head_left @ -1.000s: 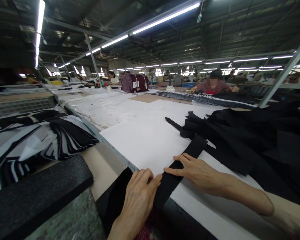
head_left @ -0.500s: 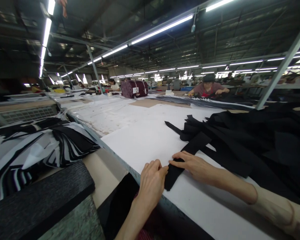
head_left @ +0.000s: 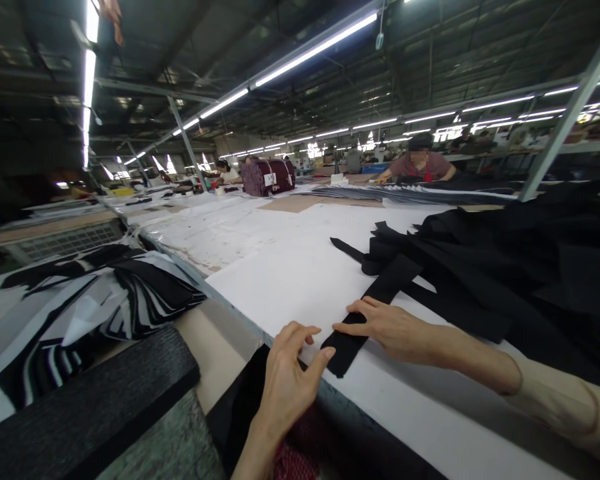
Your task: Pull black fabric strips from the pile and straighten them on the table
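A black fabric strip point(head_left: 353, 350) lies flat and slanted on the white table point(head_left: 280, 267), its near end close to the table edge. My right hand point(head_left: 380, 327) presses on the strip from above, fingers stretched out over it. Left of the strip's near end, my left hand point(head_left: 293, 370) is held with thumb and fingers apart and nothing between them. Its thumb tip comes near or touches the strip's edge; I cannot tell which. The strip's far end reaches a loose heap of black fabric pieces point(head_left: 480, 267) on the right.
A bundle of black and white cut pieces point(head_left: 110, 300) and a dark grey padded block point(head_left: 95, 400) lie on a lower surface at left. Farther back are a maroon bundle point(head_left: 267, 177), a fanned stack of sheets point(head_left: 405, 195) and a co-worker point(head_left: 420, 163). A metal post point(head_left: 570, 107) rises at right.
My left hand has let go of the strip's edge, moved slightly left and spread its thumb and fingers. My right hand stays on the strip. The view has shifted slightly.
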{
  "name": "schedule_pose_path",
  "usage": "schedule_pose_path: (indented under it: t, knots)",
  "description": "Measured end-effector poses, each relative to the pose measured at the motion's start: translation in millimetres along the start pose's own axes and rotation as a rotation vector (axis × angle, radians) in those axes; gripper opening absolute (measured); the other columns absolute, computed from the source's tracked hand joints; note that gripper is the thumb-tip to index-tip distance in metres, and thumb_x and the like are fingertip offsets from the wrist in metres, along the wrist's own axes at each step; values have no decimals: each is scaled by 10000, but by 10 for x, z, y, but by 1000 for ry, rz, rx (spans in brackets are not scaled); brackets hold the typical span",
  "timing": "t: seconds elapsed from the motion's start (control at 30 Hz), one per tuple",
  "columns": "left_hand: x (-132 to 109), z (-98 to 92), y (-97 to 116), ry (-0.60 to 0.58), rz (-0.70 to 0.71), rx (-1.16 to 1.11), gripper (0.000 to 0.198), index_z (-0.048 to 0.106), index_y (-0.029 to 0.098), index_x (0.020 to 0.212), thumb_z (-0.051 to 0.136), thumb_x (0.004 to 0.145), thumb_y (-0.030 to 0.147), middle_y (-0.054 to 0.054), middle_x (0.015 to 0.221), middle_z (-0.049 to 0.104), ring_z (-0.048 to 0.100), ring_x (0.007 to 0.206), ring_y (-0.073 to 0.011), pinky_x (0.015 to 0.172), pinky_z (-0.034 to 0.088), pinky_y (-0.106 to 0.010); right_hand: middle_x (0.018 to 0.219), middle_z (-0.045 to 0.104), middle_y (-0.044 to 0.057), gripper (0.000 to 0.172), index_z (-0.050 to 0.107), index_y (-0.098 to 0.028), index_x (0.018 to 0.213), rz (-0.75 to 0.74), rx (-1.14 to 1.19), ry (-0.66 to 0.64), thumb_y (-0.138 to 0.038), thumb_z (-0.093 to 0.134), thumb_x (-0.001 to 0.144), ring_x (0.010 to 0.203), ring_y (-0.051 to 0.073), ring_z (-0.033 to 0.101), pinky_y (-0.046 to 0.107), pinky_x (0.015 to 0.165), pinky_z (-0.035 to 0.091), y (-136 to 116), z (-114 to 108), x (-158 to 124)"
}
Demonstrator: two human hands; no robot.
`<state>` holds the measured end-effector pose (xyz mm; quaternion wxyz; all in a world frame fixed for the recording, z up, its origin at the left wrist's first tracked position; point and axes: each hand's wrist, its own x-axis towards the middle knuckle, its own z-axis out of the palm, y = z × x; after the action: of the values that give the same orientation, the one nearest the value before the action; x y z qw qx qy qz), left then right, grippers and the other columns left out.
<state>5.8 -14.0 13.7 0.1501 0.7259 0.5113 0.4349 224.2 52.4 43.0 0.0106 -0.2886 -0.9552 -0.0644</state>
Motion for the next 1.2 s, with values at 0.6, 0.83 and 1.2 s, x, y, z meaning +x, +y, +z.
schedule_pose_path:
  t: [0.6, 0.83, 1.2]
  knots:
    - [-109, -28, -103, 21, -6, -125, 220, 617, 187, 793, 425, 893, 222, -24, 787, 596, 544, 776, -154, 711, 437, -285, 975, 529, 110, 801, 314, -390, 1365, -55, -151, -142, 37, 434, 699, 769, 201, 531, 244, 571, 412, -214, -168, 118]
    - [-99, 20, -32, 22, 29, 63, 153, 567, 181, 737, 470, 847, 138, -11, 736, 551, 508, 749, -159, 709, 401, -298, 938, 533, 123, 823, 263, -375, 1389, -62, -192, -129, 45, 414, 697, 791, 233, 536, 251, 554, 405, -211, -167, 86]
    - [-187, -142, -193, -25, 206, 126, 229, 617, 205, 912, 391, 903, 164, -49, 905, 605, 521, 857, -178, 764, 433, -325, 1185, 508, 195, 702, 334, -394, 1353, -81, -82, -102, 12, 375, 782, 1028, 363, 544, 380, 620, 489, -376, -158, 116]
